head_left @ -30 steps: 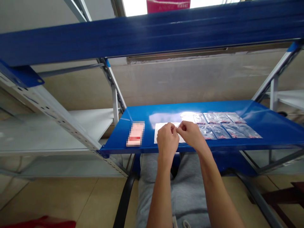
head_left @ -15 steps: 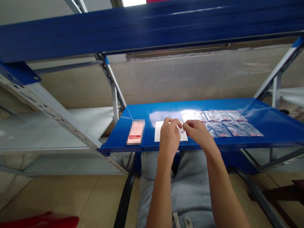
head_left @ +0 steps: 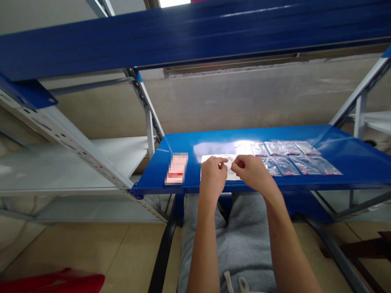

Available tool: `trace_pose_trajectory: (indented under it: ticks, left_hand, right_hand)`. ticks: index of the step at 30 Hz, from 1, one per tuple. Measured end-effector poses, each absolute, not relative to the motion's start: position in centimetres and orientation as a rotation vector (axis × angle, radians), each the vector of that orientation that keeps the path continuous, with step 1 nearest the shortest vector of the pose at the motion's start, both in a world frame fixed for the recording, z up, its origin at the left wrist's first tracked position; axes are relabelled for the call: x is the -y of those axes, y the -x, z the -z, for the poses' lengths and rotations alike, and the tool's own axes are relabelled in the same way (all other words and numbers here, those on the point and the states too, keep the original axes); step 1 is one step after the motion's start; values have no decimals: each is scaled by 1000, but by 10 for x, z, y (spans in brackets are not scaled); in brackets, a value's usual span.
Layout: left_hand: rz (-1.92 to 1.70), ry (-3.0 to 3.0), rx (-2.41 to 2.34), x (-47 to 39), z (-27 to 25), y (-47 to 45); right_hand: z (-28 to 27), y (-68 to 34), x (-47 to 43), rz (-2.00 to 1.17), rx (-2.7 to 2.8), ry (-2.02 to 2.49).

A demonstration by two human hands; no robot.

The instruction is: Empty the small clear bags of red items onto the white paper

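Observation:
Both hands work close together over a white sheet that lies near the front edge of the blue shelf. My left hand is closed in a pinch, thumb and index finger pointing right. Facing it, my right hand has its fingertips pressed together in a pinch. A faint thin line shows between the fingertips, too small to name. Just right of my right hand, clear plastic bags with small red items inside lie in two rows. The hands hide part of the sheet.
A pixelated pink-and-white rectangular item lies at the shelf's left. Above runs a blue crossbeam; a perforated metal post stands at left, beside grey-white shelves. A red object is on the floor.
My left hand has moved slightly left and down, widening the gap between the fingertips. My right hand has shifted slightly left. The bags and pink item stay in place on the shelf.

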State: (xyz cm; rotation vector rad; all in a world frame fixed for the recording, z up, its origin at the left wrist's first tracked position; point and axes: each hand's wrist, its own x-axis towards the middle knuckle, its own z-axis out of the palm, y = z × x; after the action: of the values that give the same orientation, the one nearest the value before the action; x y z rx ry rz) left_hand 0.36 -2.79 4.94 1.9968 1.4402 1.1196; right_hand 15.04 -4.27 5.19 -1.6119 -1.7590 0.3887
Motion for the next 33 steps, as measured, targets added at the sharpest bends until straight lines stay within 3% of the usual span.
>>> trace_pose_trajectory:
  ticks: [6,11,17,27,33]
  left_hand:
    - [-1201,-1806,-1377,24,-48,7]
    - [-1275,-1618,-1276,15,-40,24]
    - [-1256,-1480,-1099,8,-29,33]
    - [-1167,-1442,-1079,4,-22,43]
    - [-1052,-1543,-1169,1,-12,52]
  right_hand:
    - [-47,-158,36,-821,1648,1336]
    - [-24,-166,19,-876,1322,1443]
    - [-5,-158,12,-1412,1155,1103]
    - [0,-166,12,-1586,1091,968]
    - [3,-165,11,-1529,1115,988]
